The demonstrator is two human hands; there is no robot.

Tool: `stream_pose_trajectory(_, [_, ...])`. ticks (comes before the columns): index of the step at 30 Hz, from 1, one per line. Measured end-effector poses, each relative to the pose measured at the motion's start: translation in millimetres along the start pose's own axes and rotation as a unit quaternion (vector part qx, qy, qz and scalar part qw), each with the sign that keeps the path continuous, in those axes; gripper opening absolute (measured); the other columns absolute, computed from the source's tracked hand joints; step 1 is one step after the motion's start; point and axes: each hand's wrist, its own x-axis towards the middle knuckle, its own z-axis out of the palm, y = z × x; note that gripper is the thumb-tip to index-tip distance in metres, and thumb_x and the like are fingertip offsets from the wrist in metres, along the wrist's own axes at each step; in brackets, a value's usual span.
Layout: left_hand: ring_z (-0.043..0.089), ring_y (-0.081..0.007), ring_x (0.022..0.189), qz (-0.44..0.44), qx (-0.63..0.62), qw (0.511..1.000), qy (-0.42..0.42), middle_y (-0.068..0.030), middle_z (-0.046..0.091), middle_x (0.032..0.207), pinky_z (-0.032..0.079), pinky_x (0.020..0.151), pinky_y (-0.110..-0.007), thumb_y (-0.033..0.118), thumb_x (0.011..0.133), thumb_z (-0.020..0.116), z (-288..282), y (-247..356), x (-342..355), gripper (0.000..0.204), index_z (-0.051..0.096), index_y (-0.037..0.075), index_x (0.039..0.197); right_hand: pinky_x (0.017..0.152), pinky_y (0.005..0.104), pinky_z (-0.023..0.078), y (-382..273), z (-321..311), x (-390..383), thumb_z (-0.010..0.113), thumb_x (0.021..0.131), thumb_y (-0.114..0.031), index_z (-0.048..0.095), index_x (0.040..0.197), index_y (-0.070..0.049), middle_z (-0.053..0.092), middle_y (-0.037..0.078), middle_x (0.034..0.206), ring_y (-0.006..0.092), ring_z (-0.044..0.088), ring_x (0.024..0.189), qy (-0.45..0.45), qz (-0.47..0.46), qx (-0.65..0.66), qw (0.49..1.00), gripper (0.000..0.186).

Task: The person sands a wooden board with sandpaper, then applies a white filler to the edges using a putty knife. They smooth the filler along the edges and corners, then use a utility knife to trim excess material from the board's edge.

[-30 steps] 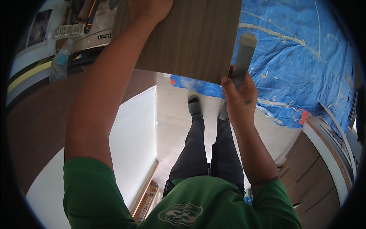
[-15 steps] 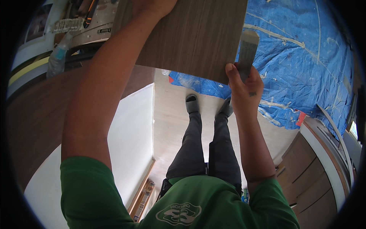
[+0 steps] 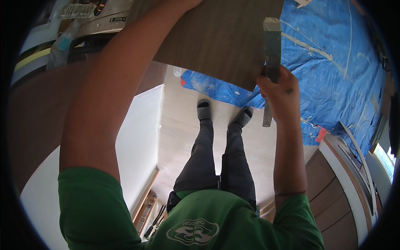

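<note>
Pale wood floor (image 3: pixel 183 137) w/ blue tarp (image 3: pixel 333 62) under brown panel (image 3: pixel 221 37).

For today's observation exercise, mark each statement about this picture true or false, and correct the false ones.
1. The right hand grips a long grey flat tool at the edge of a brown wood-grain panel. True.
2. A red sheet covers the floor. False: the plastic sheet is blue.
3. The person wears a green shirt. True.
4. The person stands barefoot. False: grey slippers are on both feet.
5. The left arm reaches up to the panel. True.
6. The panel lies flat on the floor. False: it is held up, above the feet.
</note>
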Motion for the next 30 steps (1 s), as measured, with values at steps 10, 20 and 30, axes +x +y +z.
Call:
stream_pose_trajectory(10, [0.025,-0.0322,0.159,-0.005,0.001,1.000,-0.001,-0.0162,0.031,0.171,0.015,0.131,-0.050,0.055,0.108,0.035,2,1,1,0.074,0.036,0.004,0.162,0.059,0.0283,0.044,-7,7,2,0.071,0.082,-0.011,0.066,0.098,0.003,0.062,0.003,0.073,0.0089,0.055,0.063,-0.001,-0.023,-0.062,0.998,0.022])
stream_pose_trajectory(20, [0.025,-0.0310,0.159,-0.020,0.008,0.999,-0.033,-0.0152,0.030,0.172,0.017,0.131,-0.049,0.056,0.110,0.033,-6,6,-2,0.075,0.035,0.004,0.163,0.059,0.0284,0.044,-9,-3,9,0.070,0.078,-0.011,0.066,0.096,0.005,0.061,0.004,0.073,0.0093,0.055,0.065,-0.039,0.009,-0.037,0.999,0.024])
stream_pose_trajectory(30, [0.027,-0.0316,0.159,-0.005,0.005,1.000,-0.012,-0.0157,0.031,0.171,0.017,0.131,-0.049,0.057,0.109,0.034,-3,1,-2,0.076,0.037,0.003,0.162,0.063,0.0290,0.047,-8,-12,18,0.072,0.077,-0.014,0.068,0.098,0.007,0.065,0.007,0.078,0.0109,0.058,0.070,-0.072,0.033,-0.082,0.993,0.030])
